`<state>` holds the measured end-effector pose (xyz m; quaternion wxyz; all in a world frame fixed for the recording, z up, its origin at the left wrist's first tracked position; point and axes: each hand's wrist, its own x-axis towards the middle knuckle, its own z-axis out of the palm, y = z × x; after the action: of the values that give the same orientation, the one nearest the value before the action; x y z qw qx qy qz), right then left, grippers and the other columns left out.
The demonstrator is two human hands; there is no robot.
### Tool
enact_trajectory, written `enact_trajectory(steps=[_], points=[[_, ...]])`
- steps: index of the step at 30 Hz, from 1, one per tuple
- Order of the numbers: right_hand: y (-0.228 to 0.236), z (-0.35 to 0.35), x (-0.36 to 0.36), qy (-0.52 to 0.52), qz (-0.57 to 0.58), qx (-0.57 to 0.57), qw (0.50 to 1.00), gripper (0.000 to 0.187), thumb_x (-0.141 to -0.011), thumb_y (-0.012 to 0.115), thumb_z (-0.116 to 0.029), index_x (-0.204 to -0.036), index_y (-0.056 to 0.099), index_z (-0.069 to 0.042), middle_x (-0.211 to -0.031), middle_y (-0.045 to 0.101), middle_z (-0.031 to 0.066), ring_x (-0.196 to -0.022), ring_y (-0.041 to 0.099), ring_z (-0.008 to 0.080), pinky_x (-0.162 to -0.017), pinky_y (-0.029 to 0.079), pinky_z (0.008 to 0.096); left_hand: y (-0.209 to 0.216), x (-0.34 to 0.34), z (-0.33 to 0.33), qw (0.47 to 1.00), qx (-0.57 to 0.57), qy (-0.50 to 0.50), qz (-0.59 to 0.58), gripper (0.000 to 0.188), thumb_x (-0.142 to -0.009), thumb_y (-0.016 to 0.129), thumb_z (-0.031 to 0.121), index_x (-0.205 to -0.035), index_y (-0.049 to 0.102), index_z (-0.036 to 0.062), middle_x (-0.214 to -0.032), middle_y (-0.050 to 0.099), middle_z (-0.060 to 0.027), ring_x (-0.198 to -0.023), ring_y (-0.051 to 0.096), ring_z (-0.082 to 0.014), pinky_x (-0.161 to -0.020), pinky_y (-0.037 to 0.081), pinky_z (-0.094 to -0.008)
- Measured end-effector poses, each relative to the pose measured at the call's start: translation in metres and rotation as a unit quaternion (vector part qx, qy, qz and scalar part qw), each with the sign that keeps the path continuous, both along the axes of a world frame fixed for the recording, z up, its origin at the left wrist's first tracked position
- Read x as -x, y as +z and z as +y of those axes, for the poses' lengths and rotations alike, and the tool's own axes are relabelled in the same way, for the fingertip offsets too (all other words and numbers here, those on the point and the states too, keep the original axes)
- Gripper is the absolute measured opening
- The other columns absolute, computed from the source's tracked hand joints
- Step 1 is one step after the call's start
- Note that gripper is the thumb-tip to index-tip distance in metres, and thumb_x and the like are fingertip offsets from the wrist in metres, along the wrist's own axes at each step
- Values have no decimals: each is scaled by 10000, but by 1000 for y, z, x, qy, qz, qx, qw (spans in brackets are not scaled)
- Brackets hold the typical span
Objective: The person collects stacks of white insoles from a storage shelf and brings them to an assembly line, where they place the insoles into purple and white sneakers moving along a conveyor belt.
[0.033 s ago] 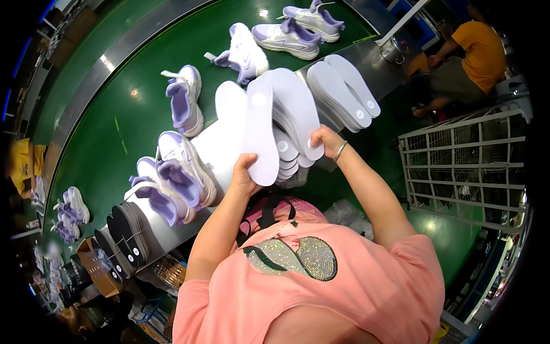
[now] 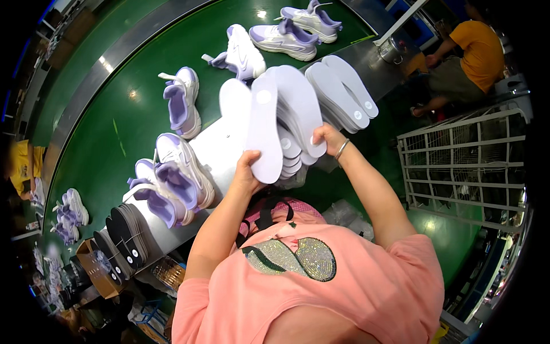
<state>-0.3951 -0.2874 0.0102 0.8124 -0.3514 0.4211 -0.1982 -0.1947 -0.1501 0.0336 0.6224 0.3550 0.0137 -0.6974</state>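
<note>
My left hand [image 2: 247, 174] pinches the heel end of a white insole [image 2: 264, 135] with a round sticker near its toe. In my right hand [image 2: 330, 139] is a fanned bunch of white insoles [image 2: 301, 103], thumb on the top one. Below and between them lie more stacked insoles [image 2: 290, 152], partly hidden. Just beyond my left hand's insole a loose white insole [image 2: 234, 98] shows in part. Right of the bunch sits another insole stack [image 2: 338, 94] on the metal ledge.
White-and-lilac sneakers [image 2: 182, 103] stand along the green belt [image 2: 109, 114]. Nearer left are bundled black insoles [image 2: 127, 235] and a cardboard box [image 2: 94, 269]. A wire cage cart [image 2: 464, 160] stands at right, with a seated person in an orange shirt [image 2: 478, 54] behind it.
The sneakers on the belt have shifted slightly left. Both held insoles have moved a little to the right, still in my hands.
</note>
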Motion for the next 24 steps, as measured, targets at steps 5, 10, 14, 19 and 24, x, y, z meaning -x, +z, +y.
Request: enact_trajectory(steps=[5, 10, 14, 19, 24], points=[[7, -45, 39, 9, 101, 90, 991, 61, -514, 514, -47, -568, 531, -26, -557, 521, 56, -499, 478, 138, -509, 378, 230, 19, 28, -47, 998, -22, -52, 41, 507, -623, 557, 169, -1086, 448, -7, -958, 550, -142, -876, 542, -272, -801, 444, -374], [72, -24, 56, -70, 99, 174, 977, 162, -562, 492, -28, -712, 526, 24, -559, 512, 61, -457, 453, 124, -460, 365, 229, 5, 10, -33, 999, 27, -34, 21, 542, -621, 580, 147, -1122, 422, 15, -1004, 523, -136, -921, 515, -269, -835, 417, -367], [121, 15, 21, -94, -27, 101, 990, 401, -513, 488, 5, -910, 527, 48, -757, 566, 91, -642, 556, 186, -586, 464, 266, 31, -29, 6, 995, 19, -21, -91, 659, -626, 600, 143, -1218, 323, 56, -1114, 454, -102, -1033, 447, -242, -878, 378, -361], [77, 61, -43, 18, -70, -2, 997, 445, -523, 499, 25, -968, 503, 10, -822, 548, 69, -716, 548, 156, -625, 460, 261, 53, -49, 42, 984, -3, 63, -165, 646, -634, 628, 117, -1210, 339, 75, -1098, 464, -84, -1015, 461, -232, -877, 379, -368], [-14, 79, -85, 75, -65, -153, 983, 297, -550, 477, -5, -840, 534, 26, -692, 545, 81, -600, 539, 171, -584, 461, 274, 56, -67, 71, 980, -22, 91, -173, 654, -634, 627, 110, -1213, 327, 63, -1097, 465, -93, -1013, 468, -228, -874, 388, -357]])
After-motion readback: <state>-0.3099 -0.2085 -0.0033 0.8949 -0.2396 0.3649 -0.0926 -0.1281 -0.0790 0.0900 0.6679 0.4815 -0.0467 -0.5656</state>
